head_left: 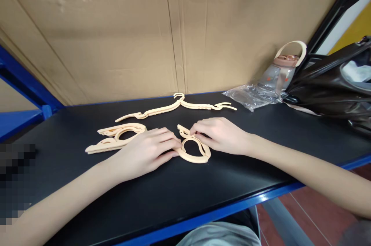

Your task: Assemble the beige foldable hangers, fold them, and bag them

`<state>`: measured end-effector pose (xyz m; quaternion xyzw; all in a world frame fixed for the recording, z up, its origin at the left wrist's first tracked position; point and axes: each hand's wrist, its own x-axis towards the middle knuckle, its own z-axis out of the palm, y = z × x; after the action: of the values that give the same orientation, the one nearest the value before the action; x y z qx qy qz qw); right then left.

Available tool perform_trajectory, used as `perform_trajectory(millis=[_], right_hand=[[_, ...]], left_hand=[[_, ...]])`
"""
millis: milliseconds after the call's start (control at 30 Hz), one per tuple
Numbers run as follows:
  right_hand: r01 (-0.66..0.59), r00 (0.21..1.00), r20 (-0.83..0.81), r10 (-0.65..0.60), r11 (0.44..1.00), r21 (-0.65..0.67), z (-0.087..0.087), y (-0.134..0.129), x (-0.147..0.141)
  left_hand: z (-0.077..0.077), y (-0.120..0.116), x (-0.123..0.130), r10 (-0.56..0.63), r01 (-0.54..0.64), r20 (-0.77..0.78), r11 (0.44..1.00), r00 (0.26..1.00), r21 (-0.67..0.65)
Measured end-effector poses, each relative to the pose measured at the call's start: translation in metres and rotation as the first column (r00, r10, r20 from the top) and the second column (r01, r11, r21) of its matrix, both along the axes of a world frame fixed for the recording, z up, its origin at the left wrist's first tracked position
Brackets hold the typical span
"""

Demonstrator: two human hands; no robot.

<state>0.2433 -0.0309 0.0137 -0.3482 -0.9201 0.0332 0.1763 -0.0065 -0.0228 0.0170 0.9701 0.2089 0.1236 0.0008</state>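
A cream folding hanger, folded into a loop, lies on the black tabletop between my hands. My left hand is closed on its left side, palm down. The fingers of my right hand pinch its upper right part. Left of it, partly covered by my left hand, lies another folded cream hanger with its two arms pointing left. Farther back rests an unfolded cream hanger, its arms spread wide and its hook toward the cardboard.
Brown cardboard stands behind the black table, which has a blue front edge. At the back right are a clear bottle with a handle, a crinkled plastic bag and a dark bag. A pixelated patch covers the left edge.
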Motion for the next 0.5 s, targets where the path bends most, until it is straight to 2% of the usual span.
perform_trajectory(millis=[333,500], right_hand=[[-0.181,0.981,0.068,0.184,0.983,-0.042,0.0034,-0.0060,-0.0014],[-0.211,0.975,0.053,0.214,0.976,-0.049,0.0007,-0.0053,-0.0019]], left_hand=[[0.0016,-0.0027,-0.0006,-0.014,0.015,-0.005,0.996,1.000,0.082],[0.0004,-0.0024,-0.0002,-0.005,0.005,0.000,0.996,1.000,0.091]])
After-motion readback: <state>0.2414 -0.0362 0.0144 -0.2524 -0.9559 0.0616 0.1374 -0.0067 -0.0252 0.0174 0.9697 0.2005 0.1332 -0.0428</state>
